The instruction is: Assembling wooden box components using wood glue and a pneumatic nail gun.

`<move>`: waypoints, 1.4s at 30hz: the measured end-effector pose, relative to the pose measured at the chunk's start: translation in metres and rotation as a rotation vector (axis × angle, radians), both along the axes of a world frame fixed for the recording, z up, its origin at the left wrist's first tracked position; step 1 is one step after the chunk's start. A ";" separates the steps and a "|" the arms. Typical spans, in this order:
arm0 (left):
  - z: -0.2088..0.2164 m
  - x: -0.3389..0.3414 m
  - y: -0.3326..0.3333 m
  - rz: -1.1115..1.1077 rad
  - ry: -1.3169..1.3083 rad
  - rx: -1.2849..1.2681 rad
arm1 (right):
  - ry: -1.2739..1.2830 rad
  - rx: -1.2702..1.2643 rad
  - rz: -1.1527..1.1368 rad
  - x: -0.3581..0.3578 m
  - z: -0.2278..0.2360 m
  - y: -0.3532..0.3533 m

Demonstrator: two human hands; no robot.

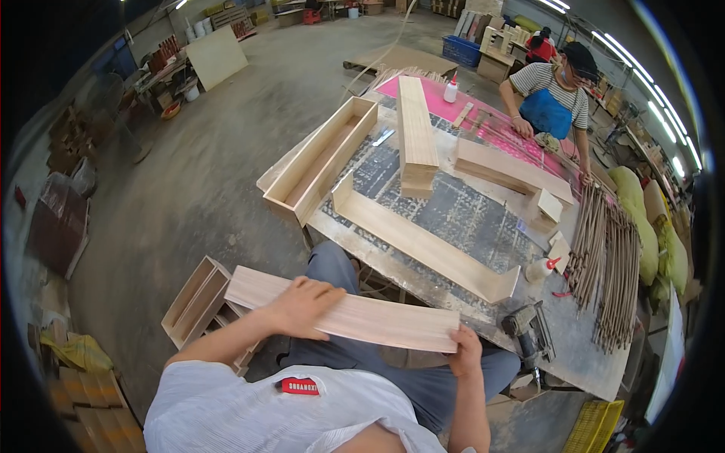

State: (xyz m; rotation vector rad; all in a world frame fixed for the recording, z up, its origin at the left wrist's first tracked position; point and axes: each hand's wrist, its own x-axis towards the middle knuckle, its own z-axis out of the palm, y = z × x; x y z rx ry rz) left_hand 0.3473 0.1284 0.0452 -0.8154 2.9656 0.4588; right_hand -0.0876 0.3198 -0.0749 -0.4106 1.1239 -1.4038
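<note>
White shirtfront [264, 411] fills the foreground as a worker holds a long wooden piece [393, 321] over gray trousers [445, 385], its long axis running from just past nine o'clock to just past three. The left hand [306, 306] lies spread, palm down, on the pale top face, slightly to the nine o'clock side of the middle, while the right hand [464, 351] grips the three o'clock end, fingers closed around the corner. Both touch the wood, but only the right sits at a tip; from it, the piece stretches away toward nine o'clock. Open wooden compartments [195, 302] stand near the far tip, at nine o'clock. A nail gun [521, 325] rests at two o'clock from the right hand, on the edge of a scuffed counter [578, 366]. Farther up that surface, a shallow U-shaped wooden part [423, 241] lies at two o'clock from the left hand, and an open-topped box [341, 167] sits at twelve. Across the counter, between one and two o'clock, a co-worker [555, 102] in a striped shirt bends over a pink sheet [495, 124].
</note>
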 end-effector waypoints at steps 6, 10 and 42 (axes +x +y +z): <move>-0.017 0.117 -0.013 0.207 -0.057 -0.041 | 0.041 -0.035 -0.089 -0.042 0.026 0.019; -0.049 0.168 -0.011 0.399 -0.144 0.060 | 0.077 -0.036 -0.087 -0.038 0.024 0.019; -0.043 -0.126 0.054 0.036 0.219 0.199 | -0.074 0.056 0.286 0.059 -0.010 -0.035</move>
